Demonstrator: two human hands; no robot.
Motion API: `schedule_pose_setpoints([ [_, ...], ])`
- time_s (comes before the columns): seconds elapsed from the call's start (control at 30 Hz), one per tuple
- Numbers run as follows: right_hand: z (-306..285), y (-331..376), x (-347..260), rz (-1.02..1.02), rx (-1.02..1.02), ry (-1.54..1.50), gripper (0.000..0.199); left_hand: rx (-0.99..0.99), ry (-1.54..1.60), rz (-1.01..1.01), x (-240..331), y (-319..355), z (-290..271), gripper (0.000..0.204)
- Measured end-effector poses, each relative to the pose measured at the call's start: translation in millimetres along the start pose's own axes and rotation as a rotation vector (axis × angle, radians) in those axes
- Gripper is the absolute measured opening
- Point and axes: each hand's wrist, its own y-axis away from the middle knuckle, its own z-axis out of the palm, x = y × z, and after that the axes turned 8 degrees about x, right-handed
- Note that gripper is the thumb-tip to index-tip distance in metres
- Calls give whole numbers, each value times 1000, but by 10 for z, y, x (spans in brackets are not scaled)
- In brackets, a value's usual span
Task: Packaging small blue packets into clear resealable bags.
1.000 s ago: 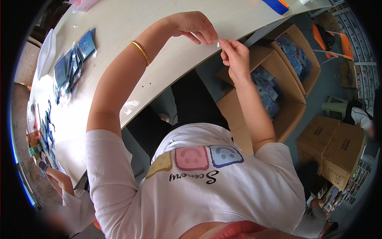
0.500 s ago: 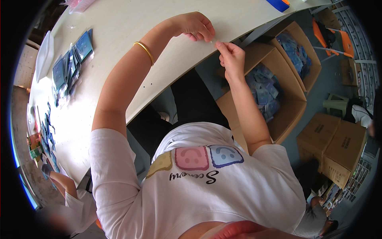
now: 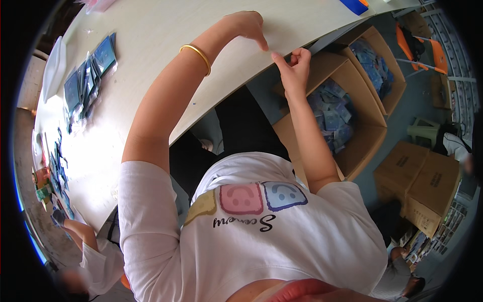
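Note:
My left hand (image 3: 247, 26), with a gold bangle (image 3: 196, 53) on its wrist, is held over the pale table (image 3: 166, 30) near its edge. One digit points down toward my right hand; the other fingers are mostly hidden, and nothing shows in its grip. My right hand (image 3: 293, 68) is just beyond the table edge, thumb stretched out apart from the loosely curled fingers. No object is visible in it. A small gap separates the two hands. Below my right hand stands an open cardboard box (image 3: 370, 136) holding many bluish plastic packets (image 3: 332, 113).
Flat dark-blue packets in clear sleeves (image 3: 85, 83) lie at the table's left, beside a white tray (image 3: 54, 70). A blue roll (image 3: 355, 6) sits at the far edge. A second open box (image 3: 395, 100) and closed cartons (image 3: 415, 183) stand right. Another person's arm (image 3: 83, 234) reaches in lower left.
My hands were close together, pinching around a tiny clear bit. Now they are apart, with my right thumb and fingers spread; the left forearm has shifted slightly right.

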Motion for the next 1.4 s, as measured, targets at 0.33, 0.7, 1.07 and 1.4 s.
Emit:
schedule_pose_setpoints([
  [0.33,96,-47,-37,1042,-76,-908,19,-16,-45,-204,-603,-68,-390,45],
  [0.7,167,324,-717,-338,-41,-331,11,559,464,-104,-562,3310,-366,16],
  [1.07,2223,1010,-1563,-1119,-1072,304,30,1240,-90,-501,-2128,5015,-492,16],
  [1.4,3251,922,-1196,-1392,-1099,691,52,977,-148,-415,-3181,4906,-802,58],
])
